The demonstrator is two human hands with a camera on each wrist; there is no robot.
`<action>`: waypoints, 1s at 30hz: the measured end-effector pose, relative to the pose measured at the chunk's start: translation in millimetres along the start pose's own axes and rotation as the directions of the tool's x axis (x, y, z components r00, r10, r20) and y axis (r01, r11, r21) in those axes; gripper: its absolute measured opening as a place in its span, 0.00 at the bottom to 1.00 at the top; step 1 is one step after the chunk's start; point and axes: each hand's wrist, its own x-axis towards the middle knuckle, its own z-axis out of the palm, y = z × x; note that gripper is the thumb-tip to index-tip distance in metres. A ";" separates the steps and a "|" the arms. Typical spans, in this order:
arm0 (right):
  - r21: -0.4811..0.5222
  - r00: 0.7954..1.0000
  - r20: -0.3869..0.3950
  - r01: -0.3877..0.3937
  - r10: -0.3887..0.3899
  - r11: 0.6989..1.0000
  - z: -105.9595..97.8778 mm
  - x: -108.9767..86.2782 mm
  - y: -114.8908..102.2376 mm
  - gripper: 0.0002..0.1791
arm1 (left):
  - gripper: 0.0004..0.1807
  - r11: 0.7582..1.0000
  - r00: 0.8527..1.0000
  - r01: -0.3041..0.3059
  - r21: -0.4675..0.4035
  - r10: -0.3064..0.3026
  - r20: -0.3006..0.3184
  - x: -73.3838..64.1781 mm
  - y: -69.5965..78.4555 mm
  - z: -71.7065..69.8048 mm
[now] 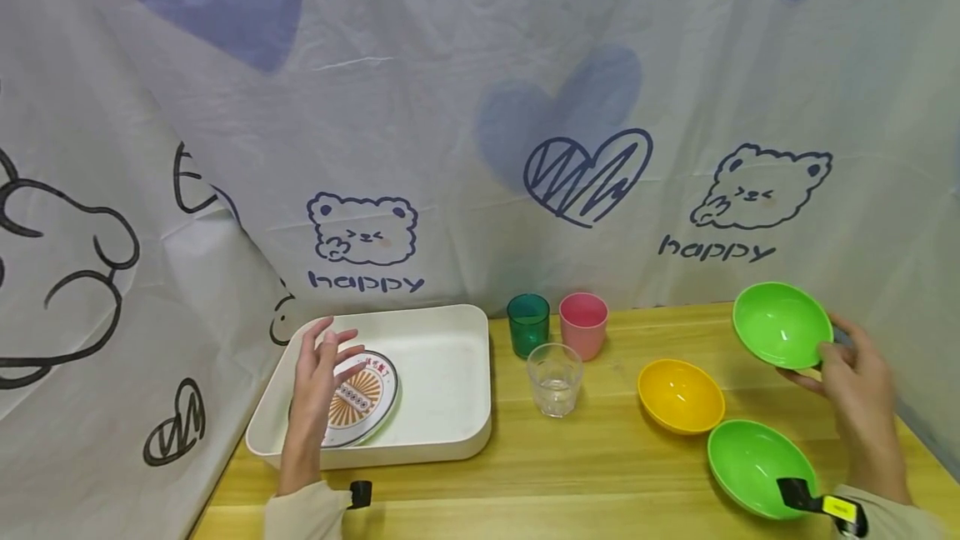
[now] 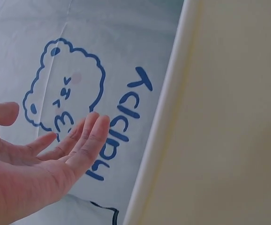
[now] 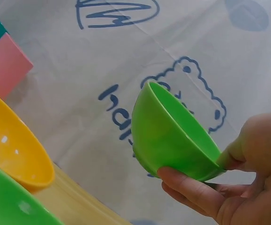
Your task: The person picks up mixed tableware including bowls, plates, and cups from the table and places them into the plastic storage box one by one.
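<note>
My right hand (image 1: pixel 858 373) pinches the rim of a green bowl (image 1: pixel 780 323), thumb inside and fingers beneath. In the right wrist view that bowl is tilted and held up in front of the backdrop. Below and left of it on the table are a yellow bowl (image 1: pixel 680 397) and a second green bowl (image 1: pixel 759 467), side by side. My left hand (image 1: pixel 318 394) is held over the left part of a white tray (image 1: pixel 450 445), fingers spread and nothing in them. Behind it, a patterned plate (image 1: pixel 367 394) lies in the tray, partly hidden by the hand.
Mid-table stand a clear glass (image 1: pixel 555 382), a dark green cup (image 1: pixel 528 326) and a pink cup (image 1: pixel 583 325), close together. A printed cloth (image 1: pixel 465 148) hangs behind the wooden table (image 1: pixel 570 473) and along its left side.
</note>
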 end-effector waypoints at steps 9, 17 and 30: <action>0.072 0.992 0.081 0.088 -0.094 0.993 20.1 -0.9 -4.4 0.31 | 0.29 1.000 0.999 -0.012 -0.023 0.013 0.046 0.8 -0.4 15.2; -0.016 0.989 0.103 0.111 -0.109 0.994 33.5 -0.6 -6.1 0.29 | 0.28 0.999 0.995 -0.027 -0.043 0.031 0.093 -0.8 -3.1 25.8; -0.086 0.979 0.171 0.126 -0.110 0.988 52.0 -6.3 -15.7 0.30 | 0.26 0.993 0.987 -0.077 -0.088 0.088 0.135 -1.4 -4.9 48.0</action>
